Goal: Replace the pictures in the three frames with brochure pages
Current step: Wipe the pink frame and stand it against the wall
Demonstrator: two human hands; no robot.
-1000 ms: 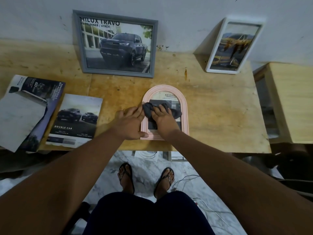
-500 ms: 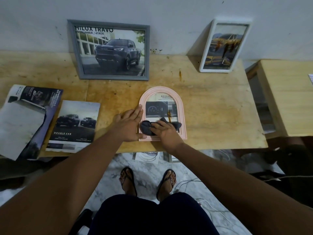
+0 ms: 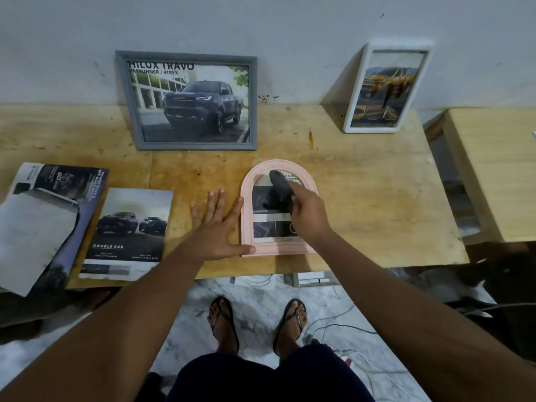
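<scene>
**Cloth point(image 3: 278, 185) over pink frame point(image 3: 246, 204)**

The pink frame lies flat near the front edge of the counter point(image 3: 371, 204) (brochure page point(image 3: 271, 229) inside). Right hand point(image 3: 308, 211) grips the cloth over its glass; left hand point(image 3: 216, 227) lies open alongside, thumb touching its rim.

A: What do we have?
B: The grey frame point(image 3: 197, 145) with a dark truck page and the white frame point(image 3: 372, 129) with a yellow car page stand tilted back, well apart. The pink arched frame point(image 3: 278, 250) lies flat nearer us.
A: And at left?
B: The Double Cab brochure point(image 3: 127, 230) beside an open brochure point(image 3: 43, 221) — both flat.
</scene>
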